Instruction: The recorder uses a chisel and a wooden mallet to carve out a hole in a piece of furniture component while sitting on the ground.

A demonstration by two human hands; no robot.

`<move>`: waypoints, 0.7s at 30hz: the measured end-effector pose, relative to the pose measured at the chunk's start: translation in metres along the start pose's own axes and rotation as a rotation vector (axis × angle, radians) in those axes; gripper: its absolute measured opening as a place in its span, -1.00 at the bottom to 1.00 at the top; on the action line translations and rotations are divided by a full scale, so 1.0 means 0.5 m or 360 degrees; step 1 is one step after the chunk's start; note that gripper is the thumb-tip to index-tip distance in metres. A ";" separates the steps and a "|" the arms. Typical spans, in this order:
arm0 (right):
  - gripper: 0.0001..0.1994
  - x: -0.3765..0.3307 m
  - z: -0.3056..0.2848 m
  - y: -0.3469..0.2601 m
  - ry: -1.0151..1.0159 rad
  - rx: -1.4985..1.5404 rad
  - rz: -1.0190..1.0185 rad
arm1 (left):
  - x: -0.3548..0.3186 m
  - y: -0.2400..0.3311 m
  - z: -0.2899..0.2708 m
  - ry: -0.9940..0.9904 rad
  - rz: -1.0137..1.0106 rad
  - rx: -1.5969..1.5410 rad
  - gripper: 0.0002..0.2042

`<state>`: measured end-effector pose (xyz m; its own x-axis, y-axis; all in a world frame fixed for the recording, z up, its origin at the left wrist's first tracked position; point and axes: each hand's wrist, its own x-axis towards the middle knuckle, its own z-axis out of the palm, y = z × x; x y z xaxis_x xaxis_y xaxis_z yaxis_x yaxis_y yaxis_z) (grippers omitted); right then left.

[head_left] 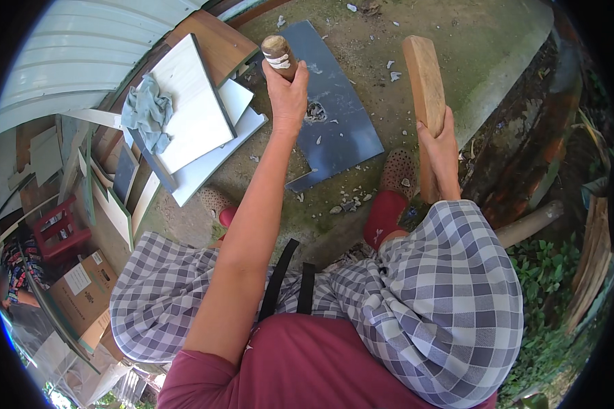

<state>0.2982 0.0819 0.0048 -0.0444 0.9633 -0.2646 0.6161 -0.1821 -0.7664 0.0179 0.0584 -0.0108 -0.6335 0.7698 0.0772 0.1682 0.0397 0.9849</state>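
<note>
A round wooden handle (279,56), tape-wrapped, in the left hand's (288,95) grip; right hand (441,146) grips a plank (426,88).

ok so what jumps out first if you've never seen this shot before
The two raised hands: the left hand grips a round wooden handle with pale tape near its top, and the right hand holds a flat wooden stick upright. Between them on the ground lies a dark grey tile with a ragged hole broken through it and chips scattered around. Checked trousers fill the foreground.
</note>
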 end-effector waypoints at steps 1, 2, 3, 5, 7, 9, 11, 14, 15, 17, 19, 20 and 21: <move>-0.28 -0.004 -0.007 -0.017 -0.0037 0.0006 -0.0028 | -0.001 0.007 0.003 -0.0004 -0.0006 -0.0001 -0.65; -0.28 -0.008 -0.011 -0.036 -0.0049 0.0011 -0.0024 | -0.002 0.018 0.001 -0.0025 0.0049 0.0090 -0.67; -0.27 -0.011 -0.021 -0.058 -0.0029 0.0051 -0.0135 | -0.005 0.027 0.001 -0.0046 0.0107 0.0180 -0.68; -0.25 -0.008 -0.061 -0.137 0.0047 0.0147 -0.0366 | -0.012 0.037 0.022 -0.0061 0.0125 0.0177 -0.69; -0.25 -0.022 -0.093 -0.233 0.0083 0.0242 -0.0510 | -0.022 0.037 0.032 -0.0064 0.0171 0.0280 -0.70; -0.23 -0.047 -0.103 -0.302 0.0126 0.0393 -0.0676 | -0.021 0.041 0.021 -0.0120 0.0126 0.0264 -0.70; -0.23 -0.054 -0.072 -0.304 0.0118 0.0304 -0.0872 | -0.028 0.041 0.025 -0.0200 0.0067 0.0235 -0.70; -0.19 -0.056 -0.038 -0.259 -0.0494 -0.0107 -0.0557 | -0.041 0.012 0.044 -0.0291 0.0043 0.0248 -0.70; -0.19 -0.049 -0.034 -0.239 -0.0726 -0.0099 -0.0353 | -0.051 -0.006 0.046 -0.0303 0.0062 0.0115 -0.70; -0.20 -0.051 -0.041 -0.233 -0.0515 0.0025 -0.0554 | -0.040 -0.005 0.028 -0.0293 0.0062 0.0027 -0.70; -0.23 -0.067 -0.078 -0.248 -0.0221 0.0325 -0.0546 | -0.022 0.036 -0.007 -0.0185 0.0078 -0.0021 -0.73; -0.24 -0.066 -0.093 -0.264 -0.0177 0.0456 -0.0531 | -0.014 0.053 -0.029 -0.0150 0.0062 -0.0086 -0.76; -0.24 -0.069 -0.101 -0.269 -0.0131 0.0586 -0.0514 | -0.011 0.067 -0.046 -0.0117 0.0046 -0.0151 -0.79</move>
<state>0.2563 0.0831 0.1465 -0.2586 0.9659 -0.0133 0.2423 0.0515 -0.9688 0.0095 0.0405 0.0252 -0.5720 0.8144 0.0975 0.1109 -0.0410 0.9930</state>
